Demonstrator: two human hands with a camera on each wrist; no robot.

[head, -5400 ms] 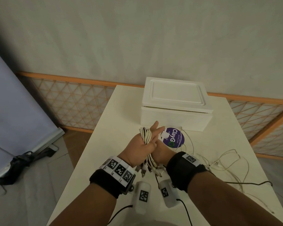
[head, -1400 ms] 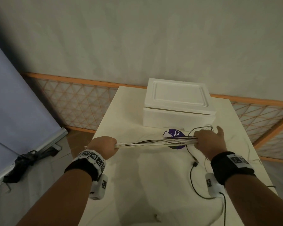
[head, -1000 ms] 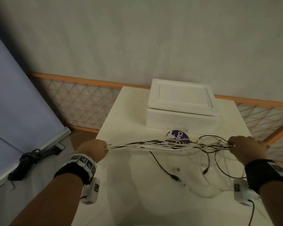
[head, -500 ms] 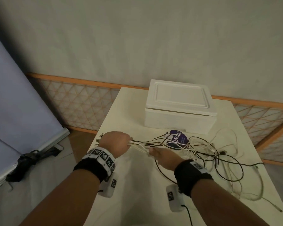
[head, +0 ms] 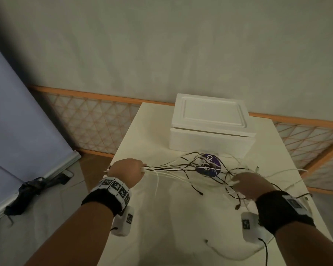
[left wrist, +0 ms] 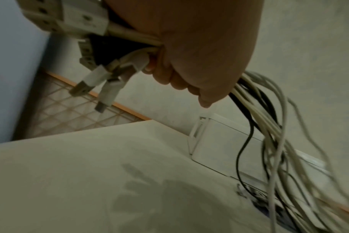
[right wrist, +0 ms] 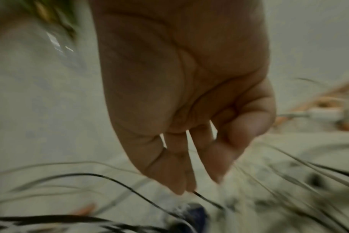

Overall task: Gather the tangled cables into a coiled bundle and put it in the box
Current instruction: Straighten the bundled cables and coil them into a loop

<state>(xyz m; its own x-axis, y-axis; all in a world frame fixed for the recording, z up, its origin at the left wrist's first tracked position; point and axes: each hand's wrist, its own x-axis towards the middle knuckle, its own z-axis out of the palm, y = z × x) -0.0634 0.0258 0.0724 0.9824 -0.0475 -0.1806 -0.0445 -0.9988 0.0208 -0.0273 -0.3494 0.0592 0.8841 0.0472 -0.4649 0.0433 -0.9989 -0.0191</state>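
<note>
Several thin white and black cables (head: 183,168) fan out over the cream table (head: 161,217) from my left hand (head: 129,170). In the left wrist view that left hand (left wrist: 189,75) grips the cables (left wrist: 269,126) as a bunch in a fist above the table's left side, with their plug ends (left wrist: 98,85) sticking out behind it. My right hand (head: 238,184) hovers over the loose tangle at the right. In the blurred right wrist view the right hand (right wrist: 199,181) has straight fingers and holds nothing, with a black cable (right wrist: 114,179) beneath it. The white foam box (head: 211,127) stands behind with its lid on.
A purple round disc (head: 210,167) lies under the cables just in front of the box. More cable loops (head: 281,181) trail toward the table's right edge. An orange lattice rail (head: 96,120) runs behind the table, and the floor drops off at the left.
My right hand has slid from beside the left hand out to the right over the tangle. The left hand still holds the bunch in about the same place.
</note>
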